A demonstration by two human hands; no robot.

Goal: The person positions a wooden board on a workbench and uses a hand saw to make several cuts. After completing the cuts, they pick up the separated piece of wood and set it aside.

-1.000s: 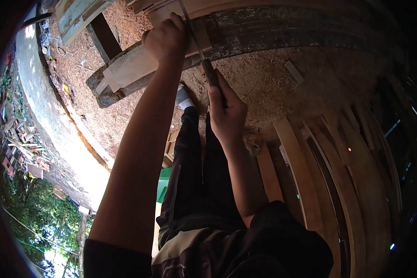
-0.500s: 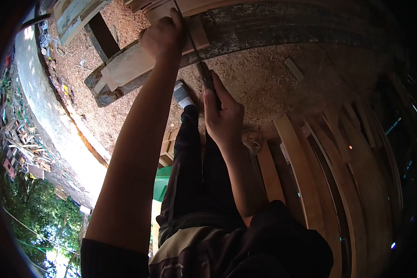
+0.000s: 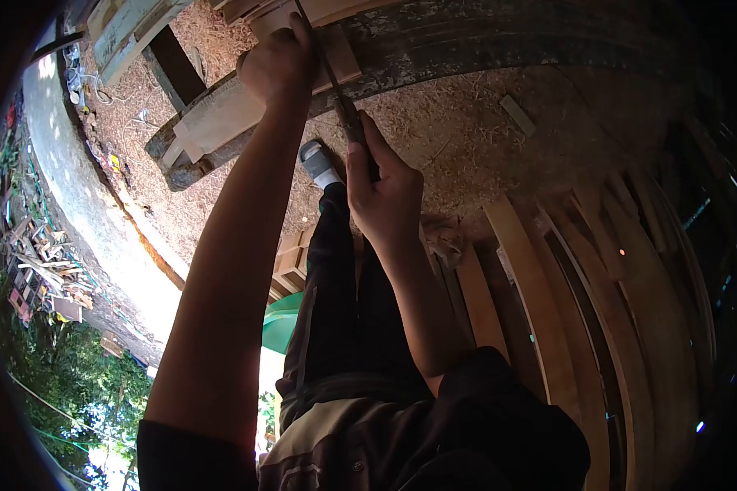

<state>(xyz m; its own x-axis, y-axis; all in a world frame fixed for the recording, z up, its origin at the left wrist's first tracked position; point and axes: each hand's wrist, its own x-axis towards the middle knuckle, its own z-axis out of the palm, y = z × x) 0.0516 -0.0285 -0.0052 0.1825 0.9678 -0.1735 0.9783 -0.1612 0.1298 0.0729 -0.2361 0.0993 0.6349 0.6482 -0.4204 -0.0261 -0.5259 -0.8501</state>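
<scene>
My right hand (image 3: 385,186) is closed round the dark handle of a long, thin-bladed hand tool (image 3: 326,69), whose blade runs up past my other hand to the top edge. My left hand (image 3: 277,67) lies on a light wooden board (image 3: 229,117), its thumb beside the blade; the other fingers are curled and partly hidden, and what they grip cannot be made out. Under the board is a dark, worn beam (image 3: 458,45). A pale wood piece (image 3: 344,59) lies on the beam just right of the blade.
Long planks (image 3: 540,303) lie at the lower right. Shavings cover the ground (image 3: 434,139), with a small offcut (image 3: 517,115) on it. My foot (image 3: 319,162) is below the beam. A green object (image 3: 282,323) stands beside my leg. Scrap wood (image 3: 49,266) is heaped at far left.
The tool and my right hand have shifted slightly up and left, and the blade stands at a slightly different angle. The whole view has moved a little; my left hand stays on the board.
</scene>
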